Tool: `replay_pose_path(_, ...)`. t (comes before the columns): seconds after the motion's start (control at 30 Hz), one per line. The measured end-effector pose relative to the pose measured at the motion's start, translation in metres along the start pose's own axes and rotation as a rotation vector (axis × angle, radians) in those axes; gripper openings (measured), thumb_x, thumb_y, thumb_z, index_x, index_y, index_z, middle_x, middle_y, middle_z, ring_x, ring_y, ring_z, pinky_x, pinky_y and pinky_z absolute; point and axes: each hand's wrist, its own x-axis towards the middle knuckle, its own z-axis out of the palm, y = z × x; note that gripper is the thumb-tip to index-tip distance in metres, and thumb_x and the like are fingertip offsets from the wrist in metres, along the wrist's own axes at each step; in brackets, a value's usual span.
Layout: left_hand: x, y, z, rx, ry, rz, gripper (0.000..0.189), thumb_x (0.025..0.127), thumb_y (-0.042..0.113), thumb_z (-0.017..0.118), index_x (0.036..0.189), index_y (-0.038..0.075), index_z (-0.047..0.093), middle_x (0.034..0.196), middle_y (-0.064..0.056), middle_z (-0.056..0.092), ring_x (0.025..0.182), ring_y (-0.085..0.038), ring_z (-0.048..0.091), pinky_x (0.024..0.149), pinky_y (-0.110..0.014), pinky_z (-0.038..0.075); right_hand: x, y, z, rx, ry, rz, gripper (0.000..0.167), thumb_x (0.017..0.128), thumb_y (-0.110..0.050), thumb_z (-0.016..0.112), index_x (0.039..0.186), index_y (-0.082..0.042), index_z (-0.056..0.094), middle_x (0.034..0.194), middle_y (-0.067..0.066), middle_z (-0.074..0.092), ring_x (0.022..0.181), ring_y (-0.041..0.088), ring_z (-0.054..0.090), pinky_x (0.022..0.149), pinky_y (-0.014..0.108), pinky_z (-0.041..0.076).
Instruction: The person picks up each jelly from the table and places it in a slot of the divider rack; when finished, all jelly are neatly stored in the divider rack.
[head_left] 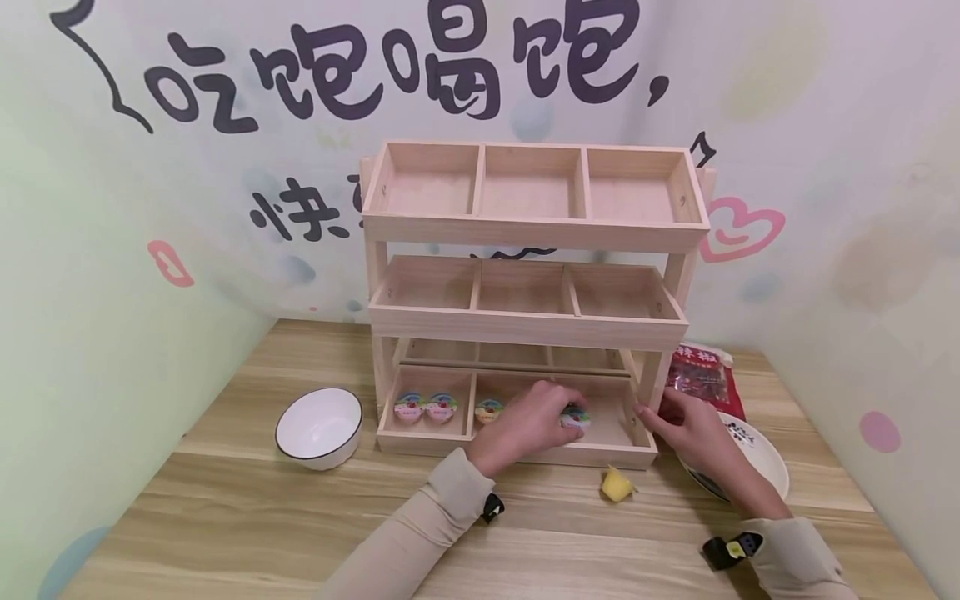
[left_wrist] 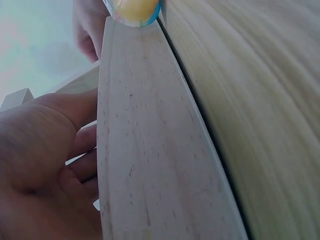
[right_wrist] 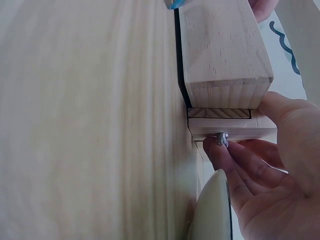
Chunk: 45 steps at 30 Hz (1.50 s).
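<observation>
A three-tier wooden shelf (head_left: 525, 236) stands at the table's back. In its bottom tray (head_left: 517, 452), my left hand (head_left: 525, 423) reaches over the front wall and holds a small jelly cup (head_left: 575, 417) with curled fingers; the hand covers the divider there. Two pink-topped jelly cups (head_left: 425, 407) sit in the left compartment, and an orange-topped cup (head_left: 489, 410) sits beside my left hand. My right hand (head_left: 693, 433) grips the shelf's right post, thumb at the tray end. Its fingers lie behind, by a metal bolt (right_wrist: 222, 139). A yellow jelly cup (head_left: 617, 484) lies before the tray.
A white dark-rimmed bowl (head_left: 318, 427) stands left of the shelf. To the right, a plate (head_left: 768, 458) lies partly under my right forearm, with a red packet (head_left: 705, 379) behind it. The upper tiers (head_left: 536, 329) have three compartments each. A printed cloth wall encloses the table.
</observation>
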Motion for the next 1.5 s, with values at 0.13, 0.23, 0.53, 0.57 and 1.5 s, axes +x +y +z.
replay_pose_path(0.13, -0.001, 0.0, 0.001, 0.013, 0.01, -0.016, 0.028, 0.096, 0.027, 0.085, 0.121, 0.015, 0.081, 0.11, 0.003, 0.08, 0.089, -0.003, 0.066, 0.075, -0.019, 0.054, 0.0, 0.0, 0.0, -0.003, 0.003, 0.0, 0.059, 0.107, -0.044, 0.069, 0.148, -0.002, 0.061, 0.129, 0.024, 0.076, 0.108, 0.032, 0.074, 0.095, 0.057, 0.063)
replay_pose_path(0.23, -0.001, 0.0, 0.002, 0.021, 0.017, -0.028, 0.027, 0.096, 0.029, 0.085, 0.119, 0.016, 0.081, 0.108, 0.004, 0.08, 0.088, -0.002, 0.066, 0.074, -0.019, 0.054, 0.0, 0.0, 0.0, -0.003, 0.002, 0.005, 0.06, 0.107, -0.045, 0.068, 0.148, -0.002, 0.061, 0.129, 0.024, 0.076, 0.108, 0.032, 0.074, 0.095, 0.057, 0.063)
replay_pose_path(0.53, -0.005, 0.006, 0.002, 0.07, 0.001, -0.041, 0.027, 0.1, 0.031, 0.081, 0.121, 0.015, 0.078, 0.104, 0.006, 0.078, 0.082, -0.001, 0.063, 0.071, -0.019, 0.053, 0.0, 0.0, 0.001, -0.002, 0.006, -0.006, 0.061, 0.106, -0.047, 0.069, 0.147, -0.002, 0.062, 0.126, 0.022, 0.077, 0.105, 0.03, 0.075, 0.091, 0.052, 0.065)
replay_pose_path(0.57, -0.006, 0.007, 0.002, 0.102, 0.005, -0.034, 0.029, 0.101, 0.033, 0.08, 0.123, 0.014, 0.077, 0.105, 0.006, 0.077, 0.084, -0.002, 0.064, 0.071, -0.019, 0.053, 0.001, 0.0, 0.001, -0.003, 0.007, -0.006, 0.06, 0.106, -0.047, 0.069, 0.146, -0.002, 0.063, 0.125, 0.022, 0.078, 0.104, 0.029, 0.075, 0.09, 0.051, 0.065)
replay_pose_path(1.5, -0.034, 0.049, 0.031, 0.358, 0.006, 0.338, 0.014, 0.1, 0.036, 0.08, 0.108, 0.026, 0.074, 0.103, 0.011, 0.061, 0.085, 0.002, 0.051, 0.073, -0.01, 0.044, 0.001, 0.003, 0.002, -0.01, 0.023, -0.018, 0.061, 0.107, -0.046, 0.068, 0.148, -0.003, 0.062, 0.13, 0.025, 0.075, 0.112, 0.038, 0.076, 0.095, 0.059, 0.063)
